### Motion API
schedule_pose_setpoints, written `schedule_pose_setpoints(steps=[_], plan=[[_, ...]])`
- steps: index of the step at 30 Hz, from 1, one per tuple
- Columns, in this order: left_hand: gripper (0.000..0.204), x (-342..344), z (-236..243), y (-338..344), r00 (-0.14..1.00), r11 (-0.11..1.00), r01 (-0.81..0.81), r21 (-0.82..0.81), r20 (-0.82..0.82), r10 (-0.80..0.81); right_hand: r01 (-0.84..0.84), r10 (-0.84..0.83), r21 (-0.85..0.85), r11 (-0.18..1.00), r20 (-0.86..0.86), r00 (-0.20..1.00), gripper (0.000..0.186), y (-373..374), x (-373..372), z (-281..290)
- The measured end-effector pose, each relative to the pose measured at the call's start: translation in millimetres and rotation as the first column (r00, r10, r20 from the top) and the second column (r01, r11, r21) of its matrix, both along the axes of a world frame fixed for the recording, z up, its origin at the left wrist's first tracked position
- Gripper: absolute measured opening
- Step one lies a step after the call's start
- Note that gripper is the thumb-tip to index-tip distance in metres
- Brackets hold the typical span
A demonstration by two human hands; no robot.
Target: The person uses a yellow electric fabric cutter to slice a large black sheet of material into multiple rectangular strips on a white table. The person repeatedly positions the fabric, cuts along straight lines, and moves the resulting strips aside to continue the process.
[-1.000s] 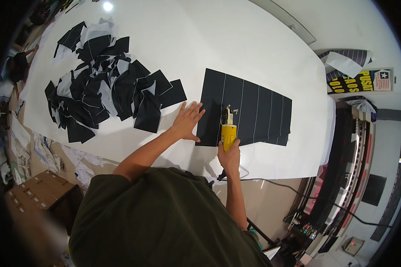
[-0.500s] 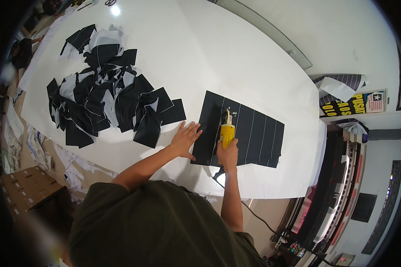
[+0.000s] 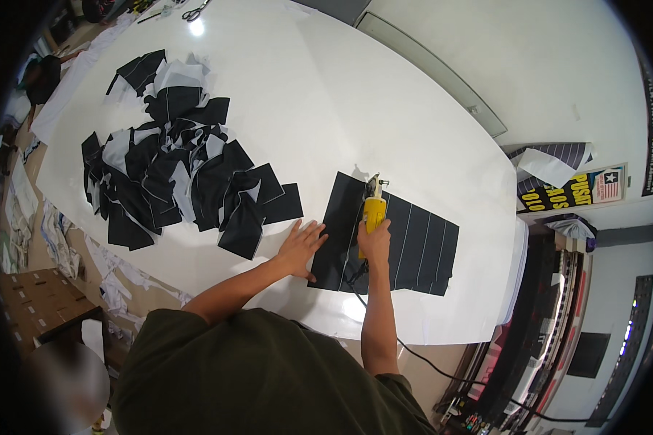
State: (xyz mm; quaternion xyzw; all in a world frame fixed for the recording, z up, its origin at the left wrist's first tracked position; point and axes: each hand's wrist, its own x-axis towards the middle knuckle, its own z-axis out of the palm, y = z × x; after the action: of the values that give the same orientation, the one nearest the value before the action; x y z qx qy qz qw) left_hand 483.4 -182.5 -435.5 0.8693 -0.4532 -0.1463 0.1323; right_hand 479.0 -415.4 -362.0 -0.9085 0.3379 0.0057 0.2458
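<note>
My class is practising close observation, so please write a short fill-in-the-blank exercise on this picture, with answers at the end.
1. The right hand grips an electric fabric cutter whose body is coloured ____.
2. The left hand rests at the ____ side of the line-marked black fabric.
3. On the white table, beyond the heaped fabric pieces, lies a pair of ____.
Missing words: yellow; left; scissors.

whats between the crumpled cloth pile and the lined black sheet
In the head view, a strip of white table and, lower down, the left hand, at the edge of the lined black sheet.
</note>
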Motion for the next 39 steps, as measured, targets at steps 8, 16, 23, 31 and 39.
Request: schedule_pose_setpoints(steps=[8,16,23,31,39], plan=[[0.133,6,4,0,0.998,0.999,0.03,0.012,0.053,-0.03,0.081,-0.081,0.006,0.997,0.075,0.994,0.06,-34,32,-1],[0.123,134,34,127,0.809,0.655,-0.585,0.478,0.399,0.432,0.289,-0.593,0.659,0.695,0.297,0.749,0.045,-64,-109,26],[0.068,89,-12,-79,0.981,0.991,-0.132,-0.002,0.142,0.131,0.505,-0.89,0.735,0.453,0.344,0.298,0.046,-149,-279,-23],[0.08,82,-32,-249,0.973,0.989,0.1,-0.112,0.218,-0.074,0.606,-0.932,0.709,0.36,0.301,0.202,0.049,-199,-353,-40],[0.083,164,-12,-209,0.978,0.998,-0.057,0.011,0.202,0.054,0.521,-0.874,0.727,0.447,0.231,0.428,0.045,-203,-316,-37]])
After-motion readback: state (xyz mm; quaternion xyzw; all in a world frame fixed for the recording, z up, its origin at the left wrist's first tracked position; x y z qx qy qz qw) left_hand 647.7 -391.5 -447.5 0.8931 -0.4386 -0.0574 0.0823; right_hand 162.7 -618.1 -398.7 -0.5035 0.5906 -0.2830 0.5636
